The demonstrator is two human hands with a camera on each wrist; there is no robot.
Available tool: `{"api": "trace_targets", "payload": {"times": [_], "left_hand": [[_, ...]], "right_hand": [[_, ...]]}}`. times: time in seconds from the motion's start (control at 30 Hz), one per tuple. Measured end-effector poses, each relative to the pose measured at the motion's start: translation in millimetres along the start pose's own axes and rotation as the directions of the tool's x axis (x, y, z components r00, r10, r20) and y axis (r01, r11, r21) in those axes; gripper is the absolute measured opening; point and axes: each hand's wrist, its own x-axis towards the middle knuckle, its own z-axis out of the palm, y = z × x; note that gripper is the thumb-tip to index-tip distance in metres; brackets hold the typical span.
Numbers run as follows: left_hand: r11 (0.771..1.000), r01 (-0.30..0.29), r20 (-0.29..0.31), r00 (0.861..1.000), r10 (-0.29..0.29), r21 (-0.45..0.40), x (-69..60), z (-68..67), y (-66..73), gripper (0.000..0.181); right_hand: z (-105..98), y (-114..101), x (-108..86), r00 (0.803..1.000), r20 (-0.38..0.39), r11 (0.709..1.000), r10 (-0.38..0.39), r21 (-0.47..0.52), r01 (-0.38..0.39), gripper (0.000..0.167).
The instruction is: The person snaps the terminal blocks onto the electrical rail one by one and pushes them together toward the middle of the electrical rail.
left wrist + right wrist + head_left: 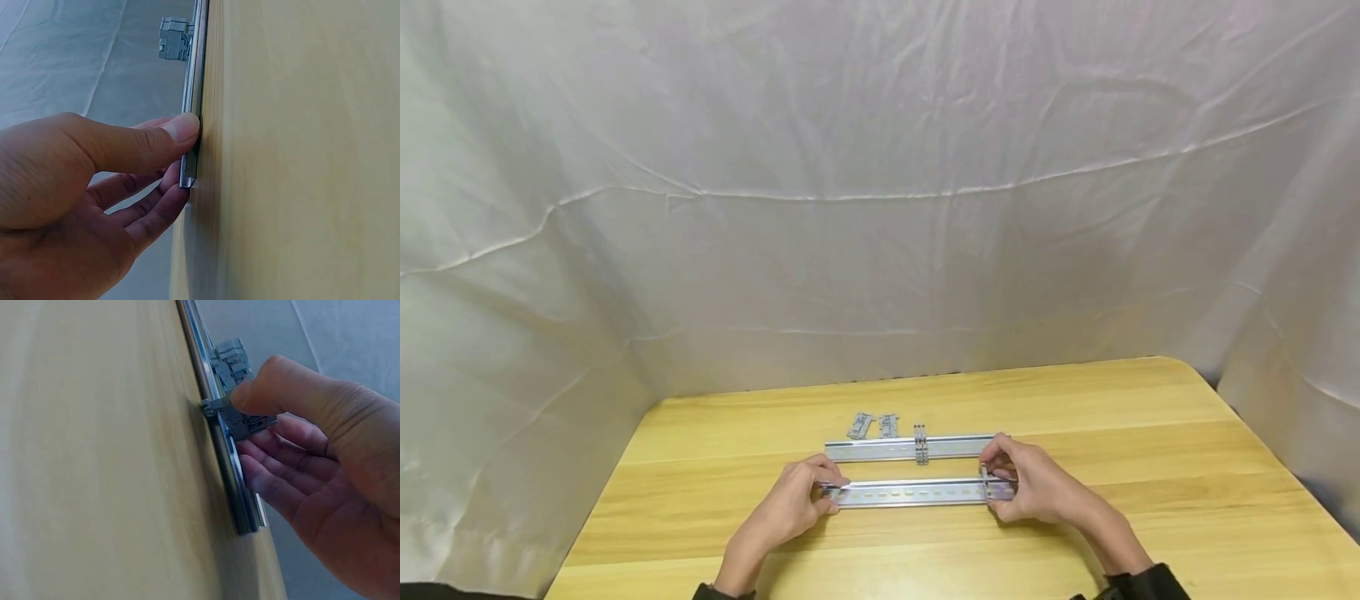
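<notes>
Silver-grey cloth [880,258] fills most of what the head camera sends me, hanging creased behind the tabletop and along both its sides. Below it spreads the tabletop [1172,450], yellow wood with long streaks of grain and a rounded far right corner. I count 2 metal rails, side by side with a strip of wood between them: the near rail [910,496], with a row of slots along its middle, held between the hands, and the far rail [868,452], just behind it, its right end partly hidden from me. Next in size, the left hand [793,500] pinches the near rail's left end between thumb and fingers. I see the right hand [1037,482] gripping the held block [985,485], thumb pressed on it, fingers curled behind. Dark sleeves [1142,583] show at both wrists. Smallest are the grey blocks. The held block stands across the near rail, a little in from its right end; I cannot tell whether it is seated. Clipped blocks [921,446] straddle the far rail about midway. I find 2 loose blocks [889,427] just behind the far rail, toward its left end.
</notes>
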Motion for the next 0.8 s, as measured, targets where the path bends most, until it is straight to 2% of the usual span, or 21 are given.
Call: {"api": "trace_targets", "payload": {"times": [0.33,0.53,0.63,0.8], "left_hand": [[1.0,0.023,0.012,1.0,-0.023,0.0,1.6,2.5,2.5,0.027],[1.0,0.025,0.008,1.0,-0.025,-0.007,1.4,4.9,3.3,0.027],[1.0,0.025,0.009,1.0,-0.025,-0.006,0.3,5.3,4.1,0.027],[1.0,0.025,0.016,1.0,-0.025,-0.011,-1.0,4.1,6.4,0.027]], "right_hand": [[16,-7,6.5,1.0,-0.017,0.999,-0.005,0.042,0.006,0.05],[25,-11,8.6,0.997,-0.059,0.999,-0.039,0.017,0.04,0.05],[30,-14,9.6,0.997,-0.066,0.999,-0.036,0.022,0.038,0.05],[39,-20,12.4,0.996,-0.079,0.999,-0.034,-0.027,0.032,0.05]]}}
